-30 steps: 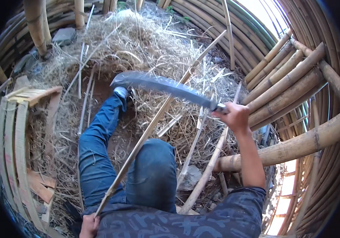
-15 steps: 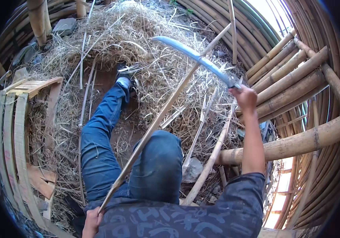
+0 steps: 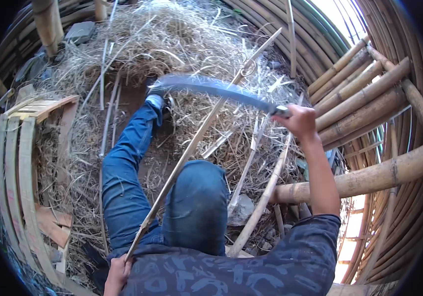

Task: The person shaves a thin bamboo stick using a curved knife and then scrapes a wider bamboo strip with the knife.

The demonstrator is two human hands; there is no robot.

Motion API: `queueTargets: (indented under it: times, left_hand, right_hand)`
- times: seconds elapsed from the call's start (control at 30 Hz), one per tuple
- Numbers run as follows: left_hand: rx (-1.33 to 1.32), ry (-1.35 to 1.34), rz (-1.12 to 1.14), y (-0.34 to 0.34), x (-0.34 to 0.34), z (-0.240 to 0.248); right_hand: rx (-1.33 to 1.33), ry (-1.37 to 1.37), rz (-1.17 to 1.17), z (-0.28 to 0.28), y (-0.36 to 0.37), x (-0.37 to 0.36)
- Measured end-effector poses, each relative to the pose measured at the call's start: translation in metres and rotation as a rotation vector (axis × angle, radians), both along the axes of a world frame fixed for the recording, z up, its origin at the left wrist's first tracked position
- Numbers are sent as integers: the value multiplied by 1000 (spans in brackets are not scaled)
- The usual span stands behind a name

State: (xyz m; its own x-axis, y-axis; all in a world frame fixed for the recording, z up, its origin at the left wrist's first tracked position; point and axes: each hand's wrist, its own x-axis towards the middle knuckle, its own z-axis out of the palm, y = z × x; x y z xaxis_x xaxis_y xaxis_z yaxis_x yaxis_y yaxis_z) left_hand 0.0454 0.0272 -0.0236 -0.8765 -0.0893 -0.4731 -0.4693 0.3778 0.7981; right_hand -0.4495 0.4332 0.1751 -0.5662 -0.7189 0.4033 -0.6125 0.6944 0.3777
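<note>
My left hand [image 3: 117,272], at the lower left by my hip, is closed round the near end of a long split bamboo strip [image 3: 190,148]. The strip slants up and away to the right, passing beside my bent knee. My right hand [image 3: 300,121] grips the handle of a long, curved machete [image 3: 216,90]. Its blade reaches leftward across the strip's upper part, and the tip is blurred near my shoe [image 3: 155,93]. A thin curled shaving [image 3: 247,68] hangs on the strip just above the blade. Whether the edge touches the strip, I cannot tell.
Pale shavings [image 3: 137,34] cover much of the ground. Stacked bamboo poles [image 3: 364,103] and a thick horizontal pole [image 3: 359,176] stand at the right. A slatted wooden crate [image 3: 26,163] sits at the left, and a stone [image 3: 242,209] lies beyond my knee.
The machete has swung down and toward me along the strip, its tip shifting left. My right hand has moved slightly lower. A curled shaving now shows on the strip; my left hand stays nearly still.
</note>
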Motion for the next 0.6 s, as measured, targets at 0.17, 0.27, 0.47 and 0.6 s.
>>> queueTargets:
  times: [0.17, 0.27, 0.47, 0.6]
  left_hand:
    - [-105, 128, -82, 3, -13, 0]
    - [-12, 81, -50, 0, -19, 2]
    - [-63, 17, -4, 2, -1, 0]
    - [-61, 42, 6, 0, -7, 3]
  right_hand:
    - [-102, -5, -390, 8, 55, -28]
    - [-51, -46, -272, 4, 42, -23]
    - [-248, -43, -416, 3, 58, -40]
    - [-474, -69, -720, 28, 94, -28]
